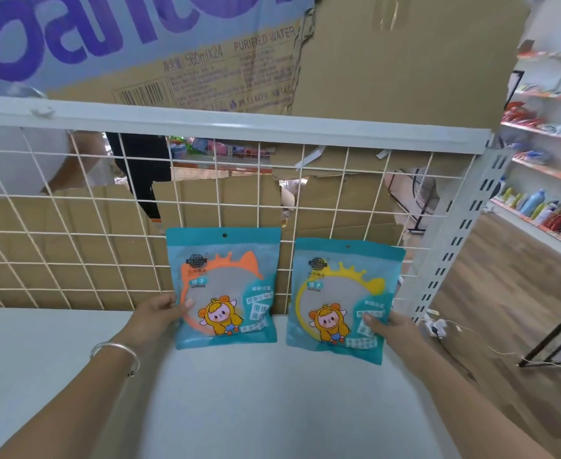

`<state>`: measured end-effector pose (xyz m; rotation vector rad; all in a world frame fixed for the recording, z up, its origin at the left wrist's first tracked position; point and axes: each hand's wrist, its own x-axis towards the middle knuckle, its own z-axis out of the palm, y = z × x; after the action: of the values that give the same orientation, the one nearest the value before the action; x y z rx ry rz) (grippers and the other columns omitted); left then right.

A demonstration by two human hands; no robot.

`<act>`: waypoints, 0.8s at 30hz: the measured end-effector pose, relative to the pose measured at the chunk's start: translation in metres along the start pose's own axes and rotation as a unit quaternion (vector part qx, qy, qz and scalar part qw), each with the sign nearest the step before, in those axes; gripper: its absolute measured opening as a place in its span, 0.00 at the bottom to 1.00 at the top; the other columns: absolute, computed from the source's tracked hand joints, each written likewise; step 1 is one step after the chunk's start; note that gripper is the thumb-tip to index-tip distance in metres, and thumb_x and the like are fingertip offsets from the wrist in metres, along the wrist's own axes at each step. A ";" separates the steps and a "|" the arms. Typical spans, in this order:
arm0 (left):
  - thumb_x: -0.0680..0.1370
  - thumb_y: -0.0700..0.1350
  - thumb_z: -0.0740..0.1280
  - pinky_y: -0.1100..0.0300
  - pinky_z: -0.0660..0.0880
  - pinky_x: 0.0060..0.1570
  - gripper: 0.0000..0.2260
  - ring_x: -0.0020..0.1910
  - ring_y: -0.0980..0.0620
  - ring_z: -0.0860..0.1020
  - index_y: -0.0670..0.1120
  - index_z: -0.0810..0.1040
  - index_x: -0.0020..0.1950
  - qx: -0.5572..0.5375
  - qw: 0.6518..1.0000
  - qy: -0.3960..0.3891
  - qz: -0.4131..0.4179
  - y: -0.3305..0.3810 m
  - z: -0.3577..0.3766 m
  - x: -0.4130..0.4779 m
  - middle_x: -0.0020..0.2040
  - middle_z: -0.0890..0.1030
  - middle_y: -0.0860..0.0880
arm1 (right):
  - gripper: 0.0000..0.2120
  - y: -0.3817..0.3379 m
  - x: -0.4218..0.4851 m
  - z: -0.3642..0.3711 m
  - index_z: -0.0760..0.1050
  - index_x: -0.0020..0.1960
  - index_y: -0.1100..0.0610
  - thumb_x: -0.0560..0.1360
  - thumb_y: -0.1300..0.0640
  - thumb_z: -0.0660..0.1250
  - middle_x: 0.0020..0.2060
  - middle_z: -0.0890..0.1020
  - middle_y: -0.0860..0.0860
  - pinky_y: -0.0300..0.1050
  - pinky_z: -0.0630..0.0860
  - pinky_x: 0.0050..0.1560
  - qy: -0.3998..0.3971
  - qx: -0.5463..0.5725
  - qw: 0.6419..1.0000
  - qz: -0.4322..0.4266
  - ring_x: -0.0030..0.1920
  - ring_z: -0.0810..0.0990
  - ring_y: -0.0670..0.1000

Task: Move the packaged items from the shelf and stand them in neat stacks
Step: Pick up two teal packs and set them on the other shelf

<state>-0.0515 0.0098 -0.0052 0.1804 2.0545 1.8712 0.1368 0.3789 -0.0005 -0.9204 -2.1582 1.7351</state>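
Left grip (pixel 160 316) pinches the orange mirror packet (pixel 222 286), right grip (pixel 396 329) the yellow mirror packet (pixel 342 299). Both seemingly lean on the wire grid (pixel 73 226).

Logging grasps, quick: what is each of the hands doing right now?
Left hand: holding the orange-ring packet at its left edge.
Right hand: holding the yellow-ring packet at its lower right.

Bright, even indoor light fills the scene and casts no hard shadows on the white shelf (pixel 272 409). The wide lens bows the wire grid (pixel 73 226) towards the edges. Print on the cardboard (pixel 239 61) overhead is smeared, and the far shelves (pixel 543 180) at right look soft and blurred.
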 end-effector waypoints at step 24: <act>0.67 0.59 0.73 0.51 0.68 0.51 0.26 0.44 0.49 0.74 0.35 0.78 0.45 -0.014 0.971 0.230 0.057 -0.014 -0.083 -0.200 0.43 0.80 0.35 | 0.08 -0.018 -0.053 0.091 0.80 0.53 0.53 0.76 0.57 0.65 0.49 0.85 0.52 0.56 0.79 0.54 -0.227 0.064 0.961 -0.143 0.51 0.83 0.55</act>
<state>0.1074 -0.1351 0.0210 -0.1642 2.3509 2.1720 0.1235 0.2727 0.0017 -0.1679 -2.2563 2.0469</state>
